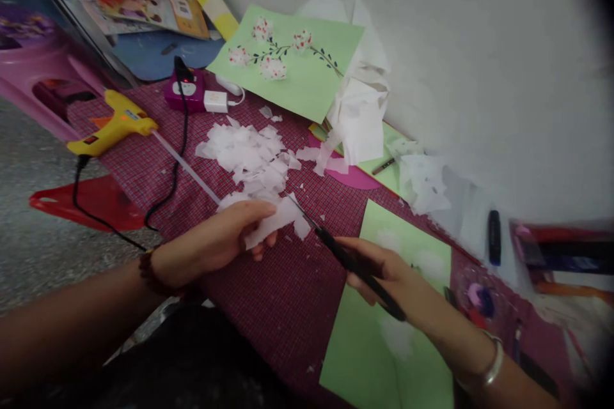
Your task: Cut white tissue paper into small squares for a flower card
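My left hand pinches a strip of thin white paper between thumb and fingers. Black-handled scissors are gripped in my right hand, their blades pointing left at the strip's right end. A small cut piece lies by the blades. Just beyond my left hand spreads a heap of torn or cut white paper bits on the checked red cloth. Under my right forearm lies a green sheet with pale white round patches, partly covered by my arm.
A yellow glue gun with a glue stick lies at the left, its black cord trailing. Behind are a purple power socket, a green card with paper blossoms and crumpled white paper. A black marker lies at the right.
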`<action>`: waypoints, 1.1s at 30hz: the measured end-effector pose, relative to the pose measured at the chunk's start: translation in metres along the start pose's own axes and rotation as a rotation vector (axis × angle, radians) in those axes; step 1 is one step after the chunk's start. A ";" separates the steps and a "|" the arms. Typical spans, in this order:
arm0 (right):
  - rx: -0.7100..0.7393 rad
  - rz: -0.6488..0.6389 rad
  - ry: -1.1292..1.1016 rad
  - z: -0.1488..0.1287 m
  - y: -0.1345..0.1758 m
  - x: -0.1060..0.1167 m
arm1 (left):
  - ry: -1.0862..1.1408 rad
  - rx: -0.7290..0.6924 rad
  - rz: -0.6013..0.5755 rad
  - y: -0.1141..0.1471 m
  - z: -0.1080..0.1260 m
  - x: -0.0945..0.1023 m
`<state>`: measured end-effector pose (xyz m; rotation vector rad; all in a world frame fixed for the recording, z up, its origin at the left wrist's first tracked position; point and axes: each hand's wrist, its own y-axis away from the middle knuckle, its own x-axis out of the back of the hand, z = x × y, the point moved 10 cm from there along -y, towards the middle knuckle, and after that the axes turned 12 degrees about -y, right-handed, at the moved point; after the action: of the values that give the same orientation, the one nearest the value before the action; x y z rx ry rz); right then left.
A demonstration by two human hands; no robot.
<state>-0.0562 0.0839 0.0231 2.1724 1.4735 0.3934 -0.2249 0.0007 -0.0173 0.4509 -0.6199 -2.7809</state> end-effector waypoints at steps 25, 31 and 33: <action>0.086 -0.211 0.021 -0.023 0.011 -0.022 | -0.096 -0.158 0.127 0.005 0.013 0.009; 0.077 -0.212 -0.018 -0.016 0.007 -0.018 | -0.100 -0.113 0.096 0.002 0.009 0.007; 0.077 -0.238 -0.052 -0.014 0.006 -0.019 | -0.108 -0.124 0.087 0.002 0.011 0.005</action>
<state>-0.0653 0.0673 0.0385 2.0165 1.7186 0.1991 -0.2330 0.0016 -0.0082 0.2429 -0.4745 -2.7543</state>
